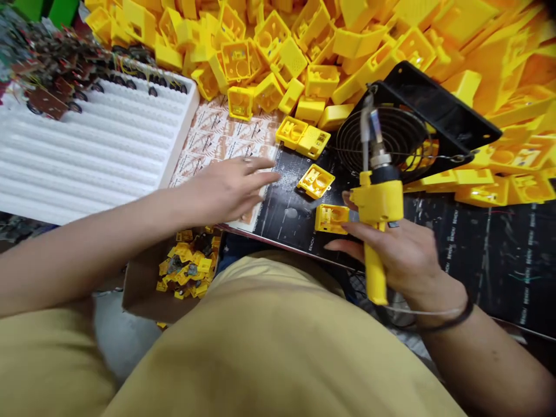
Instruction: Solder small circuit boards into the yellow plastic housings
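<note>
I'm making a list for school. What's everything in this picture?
plastic housings: many, yellow, heaped at back
foam tray: one, white, left
circuit boards: several, brown, on tray
printed sheets: several, cream, beside tray
bench mat: one, black, front right
loose housings: four, yellow, on mat
fan: one, black, tilted on housings
cardboard box: one, brown, below mat, holding yellow scraps
yellow-handled tool: one, yellow, held at right
left hand: one, bare, over sheets
right hand: one, bare, gripping tool

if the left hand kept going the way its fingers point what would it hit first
Most likely the small yellow plastic housing lying open on the black bench mat, just ahead of the left hand's fingertips. Depth is hard to judge, so the hand could pass slightly above it.
</note>
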The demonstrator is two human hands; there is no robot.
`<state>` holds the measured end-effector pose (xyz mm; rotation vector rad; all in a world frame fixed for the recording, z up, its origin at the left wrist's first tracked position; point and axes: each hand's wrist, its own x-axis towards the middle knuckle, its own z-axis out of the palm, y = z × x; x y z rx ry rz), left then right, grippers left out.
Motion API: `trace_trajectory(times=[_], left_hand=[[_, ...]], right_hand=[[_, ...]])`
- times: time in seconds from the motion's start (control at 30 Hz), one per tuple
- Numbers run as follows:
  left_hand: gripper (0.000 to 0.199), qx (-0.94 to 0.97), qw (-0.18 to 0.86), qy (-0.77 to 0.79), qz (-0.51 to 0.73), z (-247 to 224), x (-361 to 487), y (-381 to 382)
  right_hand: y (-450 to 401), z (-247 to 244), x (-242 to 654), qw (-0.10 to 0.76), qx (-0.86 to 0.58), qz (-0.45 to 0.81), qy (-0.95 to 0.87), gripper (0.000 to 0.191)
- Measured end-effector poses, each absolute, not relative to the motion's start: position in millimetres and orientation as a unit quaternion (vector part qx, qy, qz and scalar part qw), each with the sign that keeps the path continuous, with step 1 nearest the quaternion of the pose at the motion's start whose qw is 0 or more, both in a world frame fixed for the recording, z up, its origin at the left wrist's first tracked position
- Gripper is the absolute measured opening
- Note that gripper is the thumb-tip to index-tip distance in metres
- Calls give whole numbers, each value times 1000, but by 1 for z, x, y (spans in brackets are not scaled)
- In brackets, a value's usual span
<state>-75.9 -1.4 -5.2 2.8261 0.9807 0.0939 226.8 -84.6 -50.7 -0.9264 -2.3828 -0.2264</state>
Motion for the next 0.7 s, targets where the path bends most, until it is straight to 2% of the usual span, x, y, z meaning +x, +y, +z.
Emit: trace_trajectory(times=[0.1,0.2,0.3,0.43,0.5,0.6,0.7], left_hand=[[48,966,52,242,68,-42,-16,14],[39,970,31,225,84,-58,-4,4],[36,968,38,227,95,-52,-17,-11],[49,947,74,279,139,-40,-17,11],[45,938,58,322,118,-43,-4,37],[51,943,42,327,49,-54,13,68],[49,947,34,314,49,-54,9,75]], right_hand=[[-81,-60,223,264,-357,-52,-894,29],[-80,-64,225,271,-358,-35,-893,25],[-79,-64,230,274,-364,-31,-890,27],[-77,-65,227,282,-370,-24,-885,30],[-76,-67,223,286,-372,-11,-883,33],[-75,-68,217,297,-380,29,-875,37],[-73,-68,212,321,-368,61,-870,47]])
